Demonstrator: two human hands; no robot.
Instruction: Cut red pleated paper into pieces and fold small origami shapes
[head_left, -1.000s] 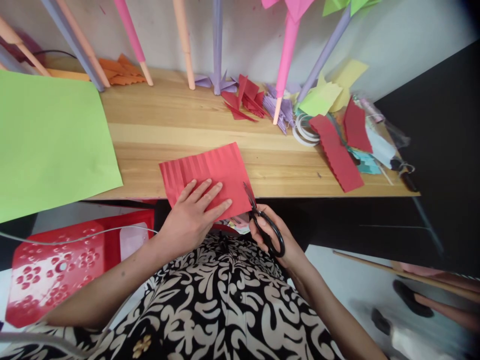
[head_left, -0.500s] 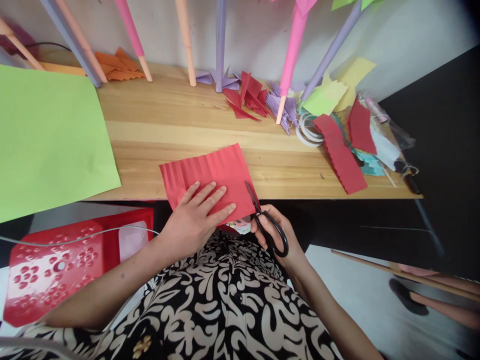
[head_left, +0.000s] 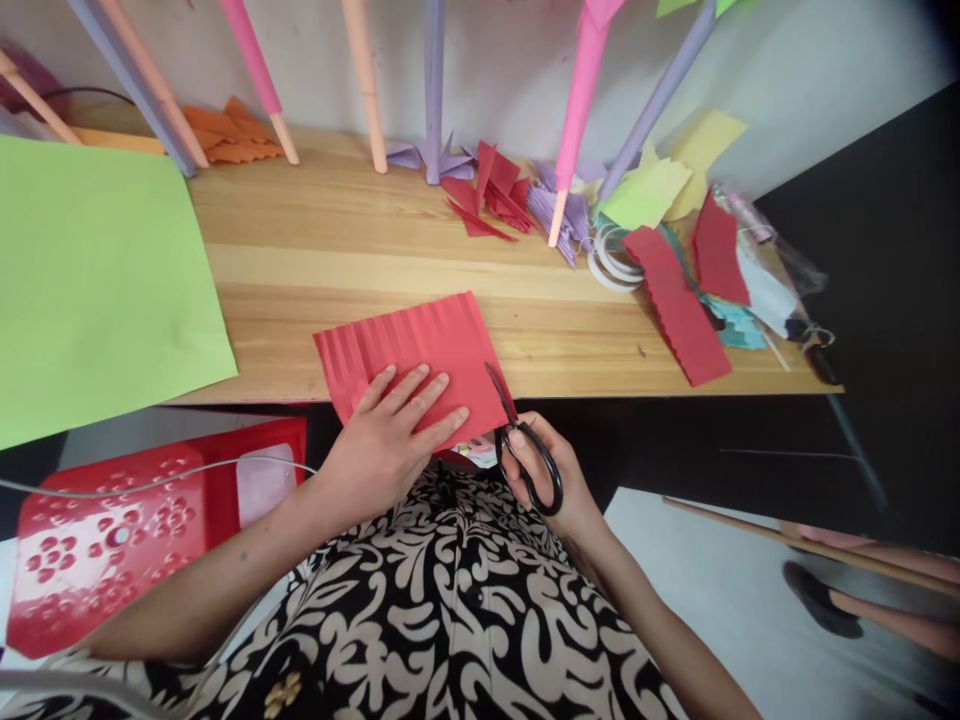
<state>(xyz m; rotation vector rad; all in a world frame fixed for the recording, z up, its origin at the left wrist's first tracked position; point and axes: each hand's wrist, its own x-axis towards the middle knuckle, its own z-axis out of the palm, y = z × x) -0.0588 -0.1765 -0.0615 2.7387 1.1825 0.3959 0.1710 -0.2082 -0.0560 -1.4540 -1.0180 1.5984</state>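
A red pleated sheet of paper lies across the front edge of the wooden table. Its folds run along the left part. My left hand rests flat on it with the fingers spread. My right hand holds black-handled scissors by the loops at the sheet's lower right corner. The dark blades point up and slightly left, over the sheet's right part near its edge.
A large green sheet covers the table's left. Paper sticks stand along the back, with red scraps, tape rolls and a red strip to the right. A red plastic stool is below left; a person's foot shows lower right.
My right hand and the scissors have shifted slightly left, and the loops look turned a little. My left hand stays on the red sheet. The whole view has drifted slightly.
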